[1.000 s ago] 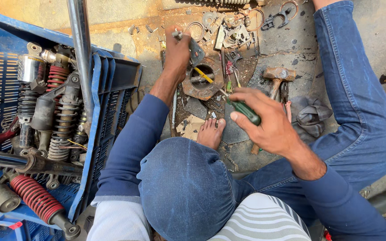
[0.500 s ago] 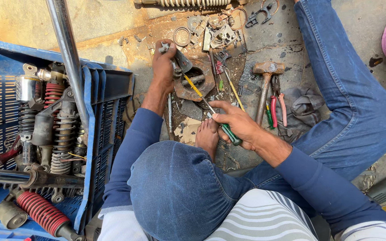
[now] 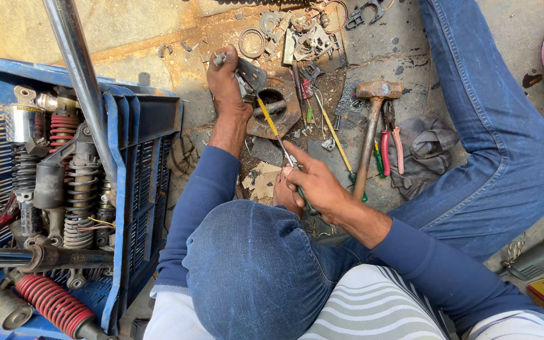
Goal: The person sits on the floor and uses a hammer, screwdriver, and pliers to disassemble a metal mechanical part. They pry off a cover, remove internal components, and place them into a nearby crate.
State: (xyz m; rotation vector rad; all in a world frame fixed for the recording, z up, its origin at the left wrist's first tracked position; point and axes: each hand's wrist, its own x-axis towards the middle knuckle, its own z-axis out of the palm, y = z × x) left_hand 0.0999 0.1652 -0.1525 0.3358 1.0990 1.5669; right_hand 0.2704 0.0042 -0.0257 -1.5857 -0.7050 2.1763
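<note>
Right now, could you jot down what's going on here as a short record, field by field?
Setting: person seated on a stained concrete floor, one knee raised
Left hand: grips a small metal part over a round rusty housing
Right hand: holds a screwdriver, tip at the metal part
Nearby tools: hammer, pliers, grey rag
Left side: blue crate of shock absorbers
Loose parts: rings and brackets near the top edge
</note>
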